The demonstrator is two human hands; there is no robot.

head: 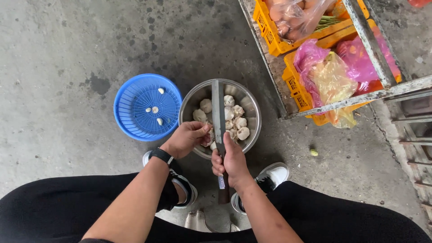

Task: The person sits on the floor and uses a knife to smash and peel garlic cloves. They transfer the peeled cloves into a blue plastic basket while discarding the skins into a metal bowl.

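A steel bowl (pixel 252 105) on the concrete floor holds several white garlic bulbs (pixel 235 118). A long cleaver (pixel 218 110) lies across the bowl, blade edge up, its dark handle pointing toward me. My right hand (pixel 231 162) grips the cleaver near where blade meets handle. My left hand (pixel 186 137), with a black wristband, pinches a piece of garlic (pixel 208 135) at the bowl's near rim, just left of the blade. A blue plastic basket (pixel 130 108) to the left of the bowl holds three peeled garlic cloves (pixel 155 109).
A metal rack (pixel 373 49) at the upper right carries yellow crates (pixel 270 31) with pink and yellow plastic bags of produce. A small green bit (pixel 314 152) lies on the floor. My black trousers and black-and-white shoes (pixel 272 175) frame the bowl from below.
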